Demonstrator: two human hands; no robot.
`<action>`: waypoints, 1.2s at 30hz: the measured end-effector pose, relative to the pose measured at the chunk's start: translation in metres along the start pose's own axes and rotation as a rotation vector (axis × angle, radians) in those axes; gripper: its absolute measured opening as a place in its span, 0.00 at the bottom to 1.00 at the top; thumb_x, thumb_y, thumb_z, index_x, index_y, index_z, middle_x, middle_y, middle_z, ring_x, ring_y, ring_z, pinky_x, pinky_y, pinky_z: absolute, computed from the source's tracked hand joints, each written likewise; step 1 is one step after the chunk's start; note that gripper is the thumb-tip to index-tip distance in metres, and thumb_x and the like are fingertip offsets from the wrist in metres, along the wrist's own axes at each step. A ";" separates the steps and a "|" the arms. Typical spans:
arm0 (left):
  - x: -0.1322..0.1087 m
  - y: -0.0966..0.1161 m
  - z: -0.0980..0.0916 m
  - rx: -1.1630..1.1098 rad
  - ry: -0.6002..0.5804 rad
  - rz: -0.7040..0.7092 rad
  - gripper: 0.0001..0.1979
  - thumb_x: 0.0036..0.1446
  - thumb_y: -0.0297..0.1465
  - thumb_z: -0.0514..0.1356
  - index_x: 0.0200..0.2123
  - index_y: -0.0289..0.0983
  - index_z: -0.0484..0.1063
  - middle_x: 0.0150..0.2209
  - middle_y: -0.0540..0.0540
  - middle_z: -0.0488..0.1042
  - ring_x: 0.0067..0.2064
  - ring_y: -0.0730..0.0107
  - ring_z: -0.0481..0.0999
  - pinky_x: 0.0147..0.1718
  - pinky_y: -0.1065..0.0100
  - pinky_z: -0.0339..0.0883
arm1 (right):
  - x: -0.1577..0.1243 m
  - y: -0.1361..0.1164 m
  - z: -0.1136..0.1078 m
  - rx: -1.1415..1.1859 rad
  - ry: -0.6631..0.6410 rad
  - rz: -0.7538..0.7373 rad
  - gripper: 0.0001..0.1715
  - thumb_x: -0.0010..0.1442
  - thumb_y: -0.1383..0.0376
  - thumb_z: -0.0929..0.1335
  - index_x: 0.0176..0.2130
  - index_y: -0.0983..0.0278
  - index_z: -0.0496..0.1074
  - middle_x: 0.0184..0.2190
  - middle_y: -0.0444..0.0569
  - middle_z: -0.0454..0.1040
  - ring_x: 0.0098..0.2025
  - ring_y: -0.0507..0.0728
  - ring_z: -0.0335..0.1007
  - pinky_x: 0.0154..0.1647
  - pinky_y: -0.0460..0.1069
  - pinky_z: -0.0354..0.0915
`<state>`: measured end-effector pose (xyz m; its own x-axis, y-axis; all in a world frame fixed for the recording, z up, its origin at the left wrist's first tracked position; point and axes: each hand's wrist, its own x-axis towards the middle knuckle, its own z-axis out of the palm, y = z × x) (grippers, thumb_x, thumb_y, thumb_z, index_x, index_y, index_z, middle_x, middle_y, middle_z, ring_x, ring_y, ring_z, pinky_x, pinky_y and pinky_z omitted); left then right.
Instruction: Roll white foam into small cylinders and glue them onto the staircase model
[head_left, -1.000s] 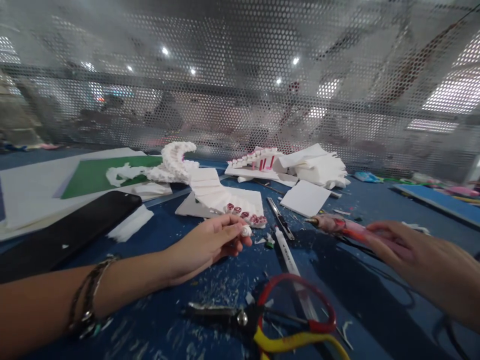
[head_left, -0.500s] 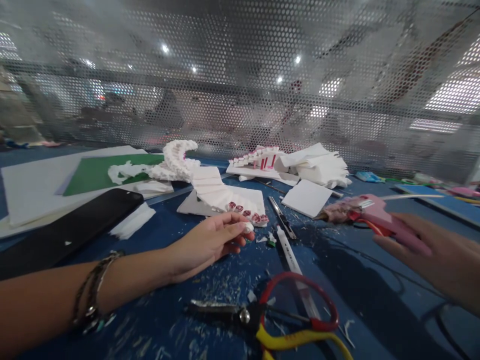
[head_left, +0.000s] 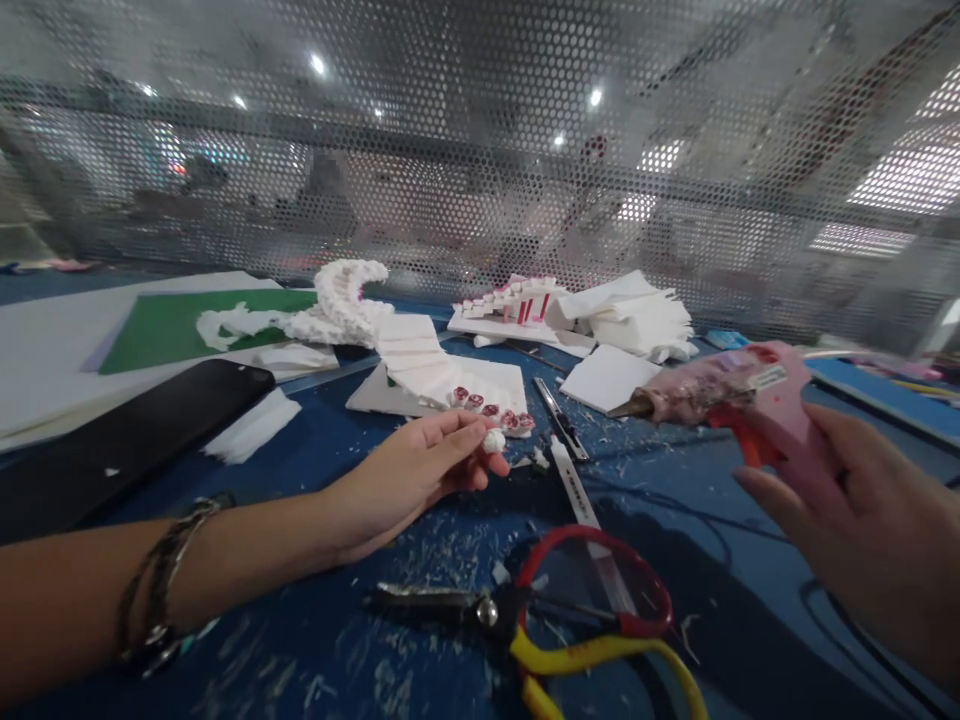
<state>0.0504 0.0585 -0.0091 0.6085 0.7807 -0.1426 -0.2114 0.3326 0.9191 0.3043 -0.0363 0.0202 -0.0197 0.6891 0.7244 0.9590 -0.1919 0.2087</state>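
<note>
Between thumb and fingers my left hand (head_left: 420,470) pinches a small white rolled piece (head_left: 493,440). Just beyond those fingertips stands a white stepped model (head_left: 420,365) on a white base, with several dark red and white rosettes (head_left: 490,411) along its near edge. My right hand (head_left: 877,520) grips the handle of a pink glue gun (head_left: 750,390) with a red-orange trigger. Its nozzle points left, above the table and apart from the white piece. Below lie scissors (head_left: 540,610) with red and yellow handles, blades to the left.
A utility knife (head_left: 561,418) and a white marker (head_left: 576,485) lie in the middle. A black phone (head_left: 135,440) is at left, near a green sheet (head_left: 180,330). Behind are a second model (head_left: 517,308) and crumpled white sheets (head_left: 630,315). A perforated metal screen (head_left: 480,150) closes off the back.
My right hand has raised the glue gun from near the table, and its fingers are now wrapped round the handle. My left hand still pinches the white piece in nearly the same place.
</note>
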 end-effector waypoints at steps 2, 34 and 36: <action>0.000 -0.001 0.001 0.015 -0.014 0.018 0.07 0.52 0.32 0.57 0.30 0.33 0.65 0.22 0.53 0.71 0.23 0.83 0.64 0.25 0.78 0.55 | -0.001 -0.005 -0.003 -0.011 0.058 -0.055 0.34 0.53 0.40 0.48 0.33 0.63 0.62 0.20 0.49 0.67 0.16 0.56 0.59 0.13 0.48 0.49; -0.006 -0.003 0.004 0.303 -0.234 0.126 0.05 0.54 0.32 0.54 0.30 0.37 0.61 0.25 0.50 0.74 0.22 0.78 0.63 0.24 0.74 0.55 | -0.008 -0.030 -0.004 -0.033 0.077 -0.219 0.33 0.57 0.46 0.48 0.38 0.69 0.62 0.24 0.54 0.67 0.20 0.57 0.63 0.16 0.49 0.58; -0.006 -0.003 0.004 0.298 -0.238 0.125 0.05 0.54 0.32 0.54 0.30 0.37 0.61 0.25 0.50 0.74 0.22 0.78 0.63 0.24 0.74 0.55 | -0.009 -0.029 -0.005 -0.024 0.074 -0.213 0.33 0.57 0.46 0.49 0.38 0.69 0.62 0.24 0.53 0.67 0.20 0.57 0.62 0.16 0.49 0.58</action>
<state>0.0506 0.0507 -0.0099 0.7595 0.6496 0.0338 -0.0851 0.0478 0.9952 0.2749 -0.0402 0.0109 -0.2427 0.6627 0.7084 0.9240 -0.0644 0.3769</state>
